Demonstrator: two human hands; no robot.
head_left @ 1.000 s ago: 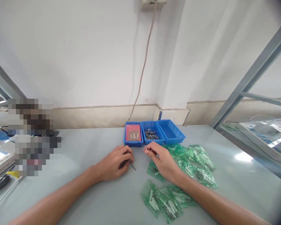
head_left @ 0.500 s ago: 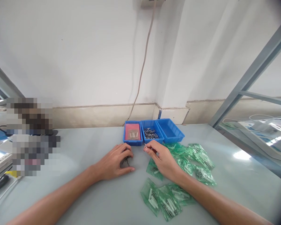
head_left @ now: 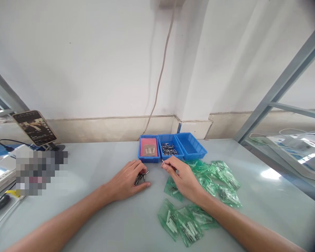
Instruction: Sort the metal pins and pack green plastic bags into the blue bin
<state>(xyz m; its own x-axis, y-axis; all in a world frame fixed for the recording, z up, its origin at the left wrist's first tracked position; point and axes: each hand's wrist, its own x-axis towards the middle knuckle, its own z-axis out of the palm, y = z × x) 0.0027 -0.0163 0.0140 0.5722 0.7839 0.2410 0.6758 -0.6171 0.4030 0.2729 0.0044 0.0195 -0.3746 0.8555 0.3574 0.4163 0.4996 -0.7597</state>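
Note:
My left hand (head_left: 127,178) rests on the grey tabletop with its fingers curled and its thumb out to the side. Several small dark metal pins (head_left: 141,177) are cupped between the fingers and thumb; part of the bunch is hidden under the fingers. In a pinch of thumb and forefinger, my right hand (head_left: 180,175) holds one small metal pin (head_left: 163,161), of which just the tip shows. This pinch is just in front of the middle blue bin (head_left: 179,152), where many similar metal pieces (head_left: 169,149) lie.
The left blue bin (head_left: 148,160) contains a red sheet (head_left: 147,142) and a small clear packet (head_left: 150,150). Beside it stands the right blue bin (head_left: 191,143). Green plastic bags (head_left: 189,227) with white and metal pieces lie around my right forearm. A phone (head_left: 35,127) stands far left.
The fingers of my left hand have shifted slightly, and more of the metal pins show between them and the thumb. My right hand keeps its pinch in nearly the same place.

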